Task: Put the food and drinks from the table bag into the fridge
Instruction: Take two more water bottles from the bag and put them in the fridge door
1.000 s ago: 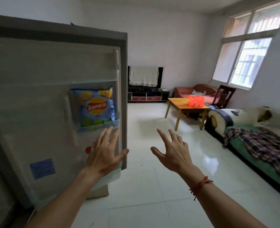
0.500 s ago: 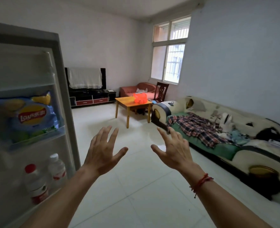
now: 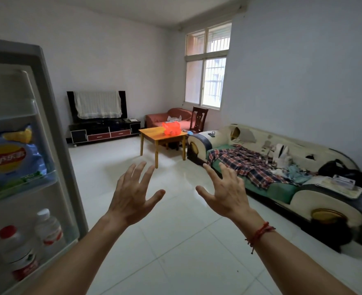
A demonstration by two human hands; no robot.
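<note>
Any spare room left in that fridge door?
Top shelf above the chips bag looks bare. The chips fill the middle shelf. Two bottles crowd the bottom shelf. Both hands are empty.

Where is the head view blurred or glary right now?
Head view: fridge door at the left edge is soft, chips bag and bottles smeared; window blown out, its glare on the floor tiles; both hands sharp: left hand, right hand.

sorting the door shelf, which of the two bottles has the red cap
The nearer, left clear plastic bottle in the fridge door's bottom shelf has the red cap; the bottle right of it has a white cap.
</note>
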